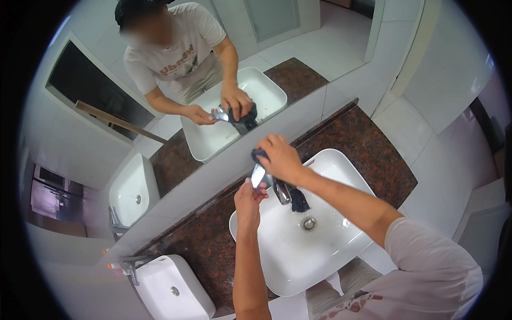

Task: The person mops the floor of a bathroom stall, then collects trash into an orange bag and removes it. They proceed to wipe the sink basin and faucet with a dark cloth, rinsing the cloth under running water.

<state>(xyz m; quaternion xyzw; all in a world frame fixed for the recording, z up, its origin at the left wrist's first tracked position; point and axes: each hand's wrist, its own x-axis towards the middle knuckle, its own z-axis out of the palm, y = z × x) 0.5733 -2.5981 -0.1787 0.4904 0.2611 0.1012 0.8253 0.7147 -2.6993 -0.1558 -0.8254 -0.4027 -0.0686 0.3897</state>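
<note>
A chrome faucet [282, 193] stands at the back edge of a white basin [298, 272], its spout over the bowl. My left hand [248, 205] pinches the end of the faucet's flat, shiny handle [258, 176]. Above it, my right hand [281, 161] is closed on a dark cloth [259, 154], pressed round the top of the handle. More dark cloth hangs beside the spout down into the basin, near the round metal drain [309, 223]. Whether both dark parts are one cloth is hidden behind the faucet and my right arm.
The basin sits on a reddish-brown speckled counter [373, 154]. A wall mirror [298, 32] rises behind it, reflecting my arms and the faucet. At the lower left is a second white basin [154, 282] with its own faucet [133, 266].
</note>
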